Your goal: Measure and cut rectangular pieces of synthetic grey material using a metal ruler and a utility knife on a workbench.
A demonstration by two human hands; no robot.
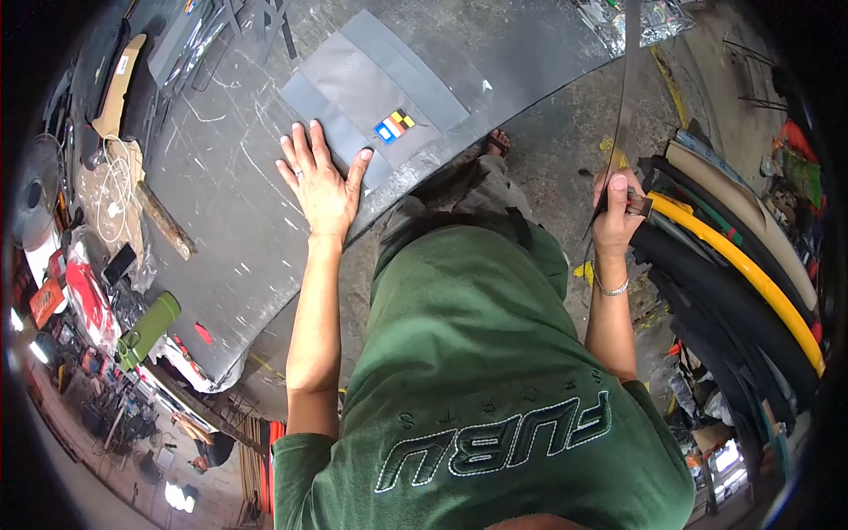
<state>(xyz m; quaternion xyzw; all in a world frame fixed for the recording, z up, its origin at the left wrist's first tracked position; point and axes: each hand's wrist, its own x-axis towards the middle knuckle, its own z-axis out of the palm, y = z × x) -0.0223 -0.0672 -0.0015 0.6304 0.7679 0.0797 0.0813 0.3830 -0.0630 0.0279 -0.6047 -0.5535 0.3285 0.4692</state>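
Observation:
My left hand (pixel 322 193) lies flat on the dark, scratched worktable (pixel 238 238), its fingers spread. Its thumb and fingertips are at the near left edge of a flat grey sheet panel (pixel 340 75), which carries a small colourful patch (pixel 394 126) near its right side. Off the table's edge, my right hand (pixel 616 221) is closed around a long, thin, dark strip (pixel 628 97) that runs up past the top of the view. A short dark brown piece (pixel 639 205) sticks out of that fist. How the two join is hidden by the fingers.
Rolled sheets, one yellow (pixel 738 265), stand on the right. Dark offcuts (pixel 265 22) lie at the table's far side. On the left are a green bottle-shaped roll (pixel 152 327), a phone (pixel 119 263), a white cable (pixel 115 190) and a wooden stick (pixel 166 221).

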